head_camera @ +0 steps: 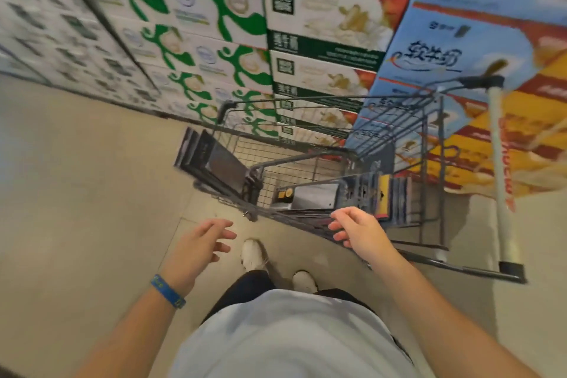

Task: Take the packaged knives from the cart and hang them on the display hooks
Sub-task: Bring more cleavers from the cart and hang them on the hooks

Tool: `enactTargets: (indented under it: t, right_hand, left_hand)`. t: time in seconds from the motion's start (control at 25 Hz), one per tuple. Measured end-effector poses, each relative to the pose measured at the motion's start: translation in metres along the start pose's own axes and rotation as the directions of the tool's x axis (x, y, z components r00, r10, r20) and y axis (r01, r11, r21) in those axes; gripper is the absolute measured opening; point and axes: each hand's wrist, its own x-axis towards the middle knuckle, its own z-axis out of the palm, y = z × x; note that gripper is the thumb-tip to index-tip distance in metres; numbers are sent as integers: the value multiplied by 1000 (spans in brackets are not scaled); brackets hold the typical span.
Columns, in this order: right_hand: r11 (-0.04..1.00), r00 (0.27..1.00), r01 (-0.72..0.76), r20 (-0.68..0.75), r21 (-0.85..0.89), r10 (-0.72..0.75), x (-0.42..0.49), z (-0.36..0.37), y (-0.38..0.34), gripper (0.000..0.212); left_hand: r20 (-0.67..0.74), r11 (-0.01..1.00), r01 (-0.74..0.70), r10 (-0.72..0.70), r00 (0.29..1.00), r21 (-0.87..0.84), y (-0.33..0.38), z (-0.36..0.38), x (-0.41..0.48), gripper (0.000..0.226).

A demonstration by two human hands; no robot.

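Open floor [76,193] spreads to my left, from the foot of the carton wall down to my feet. The right side is closed off by the cart [395,123], whose near wire rim runs slantwise just beyond my right hand [359,230]. That hand hovers at the rim, and I cannot tell whether it touches. Its grip is apart, fingers loosely bent and holding nothing. My left hand [199,242] hangs over the floor, apart from the cart, its grip likewise apart and empty, with a blue wristband [168,291] on the wrist. The packaged knives [310,196] lie low in the cart's basket as flat packs, grey and black with a yellow spot. Further packs [395,199] stand on edge beside them toward the handle end. A fan of dark flat packs [211,159] sits at the cart's far left corner, and blur hides whether they are inside the wire or hooked over it. The cart is thin dark wire mesh with a pale handle bar [497,138] carrying red lettering. Beyond it, stacked cardboard cartons [214,24] printed green, white, blue and orange rise as a wall close along the cart's far side. The floor is smooth and beige with faint joints. My white shoes [253,255] stand between the hands.
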Motion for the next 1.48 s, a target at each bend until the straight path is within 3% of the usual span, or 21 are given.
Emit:
enactTargets:
  t: [0.2,0.28,0.36,0.48,0.64,0.84,1.08,1.24,1.36,1.48]
  right_hand:
    - [998,991,-61,-118,2,61,31,0,-12,19]
    - [970,971,-91,-237,-227,35,53,4,-29,21]
    - [848,953,-142,-301,-510,-22,78,4,-49,24]
    - [640,959,-249,-277,-727,59,125,-4,-70,36]
    - [519,943,-322,-314,-792,108,159,-3,-67,49]
    - [311,942,-320,-265,-895,206,171,-2,-46,65]
    - [27,950,-285,-279,-958,137,173,-3,-40,49]
    - [88,914,-386,-368,-918,174,152,8,-28,50]
    - [163,911,-394,-359,-905,204,128,17,-9,23]
    - [216,916,-390,-353,-895,192,118,16,-3,25]
  left_hand:
    - [181,992,-81,63,981,97,63,24,79,18]
    - [252,983,-92,50,966,156,87,21,106,19]
    - [301,972,-114,47,952,207,107,12,129,21]
    - [382,934,-154,21,924,323,135,4,168,22]
    - [467,891,-195,-21,884,409,150,20,210,23]
    - [490,866,-95,-184,852,491,133,21,230,24]
    - [394,820,-12,-262,881,572,121,-6,225,27]
    - [389,816,-23,-250,887,578,121,4,214,27]
    - [421,829,-69,-209,883,556,115,14,203,23]
    - [468,804,-148,-177,866,576,112,27,198,21]
